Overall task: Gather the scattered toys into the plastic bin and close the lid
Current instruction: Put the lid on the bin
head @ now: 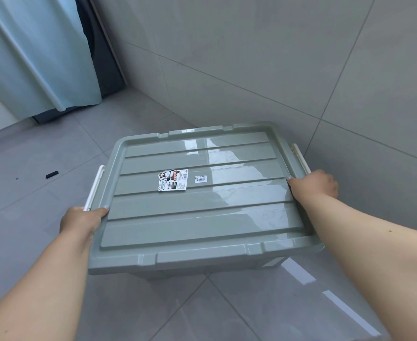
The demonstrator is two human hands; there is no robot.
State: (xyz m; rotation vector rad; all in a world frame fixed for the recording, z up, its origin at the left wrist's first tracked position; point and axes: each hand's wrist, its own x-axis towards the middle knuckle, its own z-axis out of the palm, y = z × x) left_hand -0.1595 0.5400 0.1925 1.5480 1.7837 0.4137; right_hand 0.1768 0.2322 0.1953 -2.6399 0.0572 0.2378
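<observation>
Head view, looking down at a grey tiled floor [42, 242] where it meets a grey tiled wall [251, 57].

A sage-green rectangular plastic bin [202, 269] stands on the floor close to the wall. Its ribbed green plastic lid [202, 212] sits on top, covering the whole opening; the bin's contents are hidden, so no toys can be made out. Two paper labels are stuck near the lid's centre: a printed sticker with a panda figure [171, 180] and, just beside it to the right, a small white price tag [200, 179].

A white plastic latch handle [94, 187] stands at the left short edge of the lid, another white latch handle [300, 158] at the right short edge.

The left hand [80, 221] grips the lid's left edge at the near end of the left latch. The thumb lies flat on the lid's top surface; the other fingers curl down over the edge, out of sight. The right hand [314, 184] holds the right edge at the near end of the right latch, thumb tip on top of the lid rim, fingers wrapped down over the side. Whether the latches are snapped shut is hard to tell from this angle.

Both forearms are bare and reach in from the lower corners.

Upper left: a pale blue curtain [37, 52] hangs in front of a dark panel. A small black oblong object [52, 174] lies on the floor left of the bin, well apart from it.
</observation>
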